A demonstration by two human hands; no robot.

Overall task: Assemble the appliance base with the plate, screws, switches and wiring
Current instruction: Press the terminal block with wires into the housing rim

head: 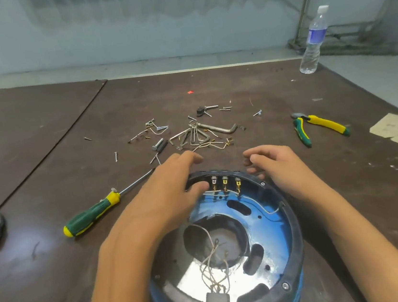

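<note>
Table (58, 281): hands (169, 187) @ appliance base (294, 227)

Water bottle (312, 41) at far right, yellow-green pliers (327, 123) near a paper scrap (395, 126), screwdriver (92, 212) left.
</note>
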